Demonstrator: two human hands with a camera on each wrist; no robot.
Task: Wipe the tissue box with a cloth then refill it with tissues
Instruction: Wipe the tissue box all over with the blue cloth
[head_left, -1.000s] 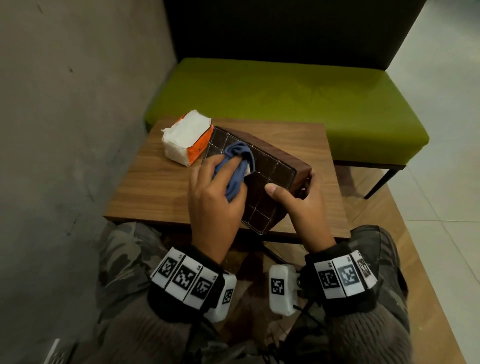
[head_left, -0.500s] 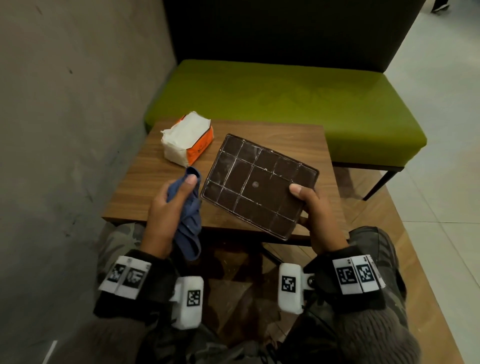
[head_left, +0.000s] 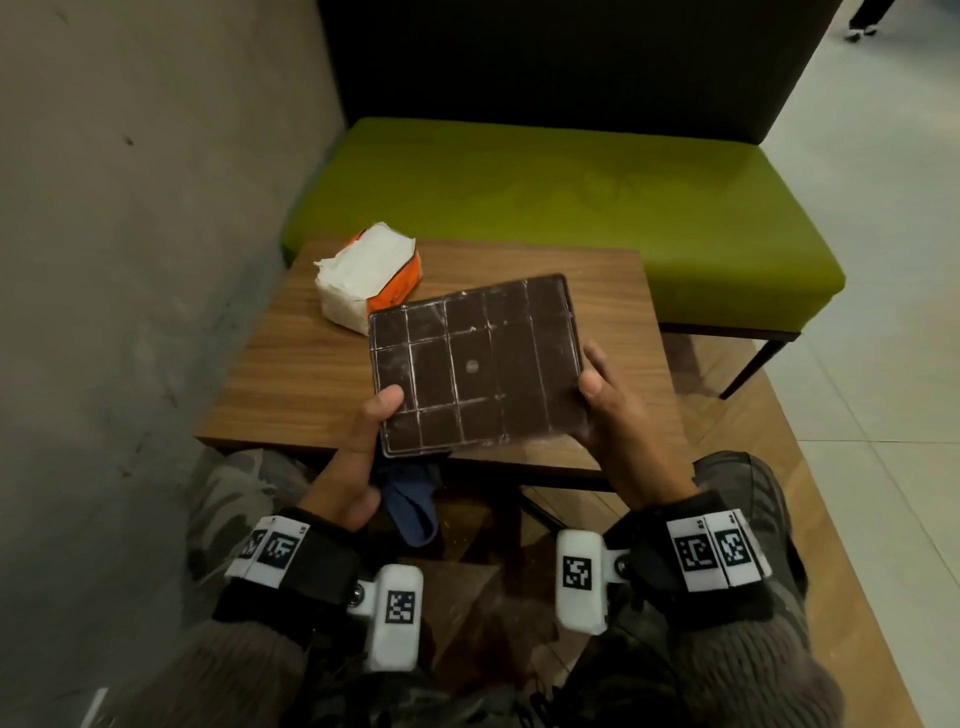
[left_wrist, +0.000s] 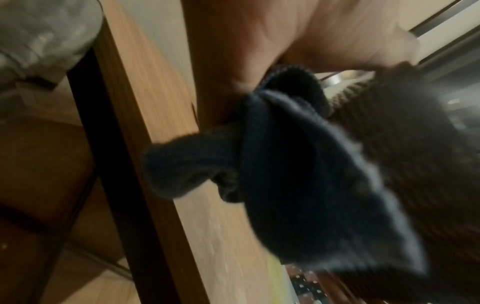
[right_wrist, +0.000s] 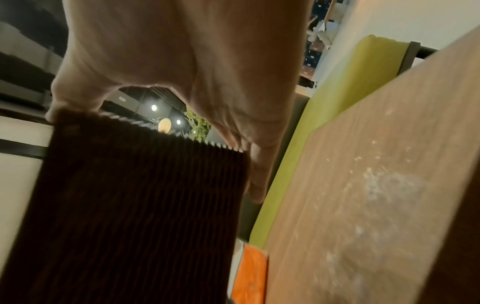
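Note:
The dark brown tissue box (head_left: 472, 364) is held above the table's near edge, its gridded underside facing up and dusted white. My left hand (head_left: 363, 447) pinches its lower-left corner, thumb on top. The blue cloth (head_left: 410, 499) hangs bunched under that hand; the left wrist view shows the cloth (left_wrist: 298, 185) pressed between my fingers and the box's ribbed side (left_wrist: 415, 164). My right hand (head_left: 608, 415) grips the right edge, and in the right wrist view its fingers (right_wrist: 257, 174) wrap round the ribbed side (right_wrist: 130, 205). A white tissue pack (head_left: 363, 275) in orange wrapping lies at the table's far left.
The small wooden table (head_left: 291, 374) stands against a grey wall on the left, with white dust on its top (right_wrist: 376, 185). A green bench (head_left: 571, 182) with a dark backrest is right behind it. My knees are under the near edge.
The box has turned in my hands and come nearer to me. My left hand, earlier wiping and then off to the left with the cloth, now grips the box's left corner.

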